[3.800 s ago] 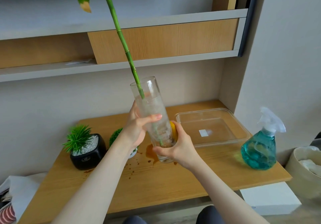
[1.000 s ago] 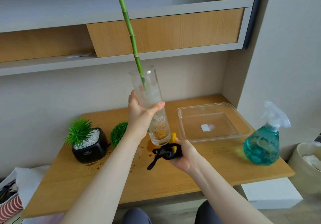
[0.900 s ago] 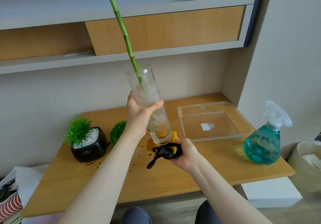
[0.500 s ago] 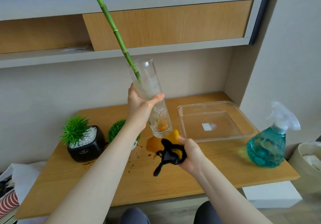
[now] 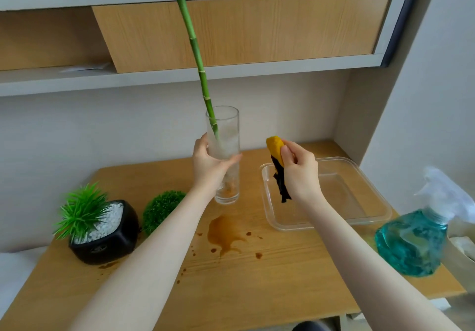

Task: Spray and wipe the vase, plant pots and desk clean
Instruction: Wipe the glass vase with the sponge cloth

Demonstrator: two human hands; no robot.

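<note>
Head view: your arms reach forward over the tabletop [image 5: 257, 279].
Left hand [image 5: 209, 166]: your fingers grip the vase [image 5: 224, 145] upright.
Right hand [image 5: 299, 174]: right of the vase, pinching the cloth [image 5: 275, 151].

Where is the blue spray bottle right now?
In the head view the blue spray bottle stands on the desk at its far right edge, just right of the clear plastic tray; neither hand touches it.
</note>
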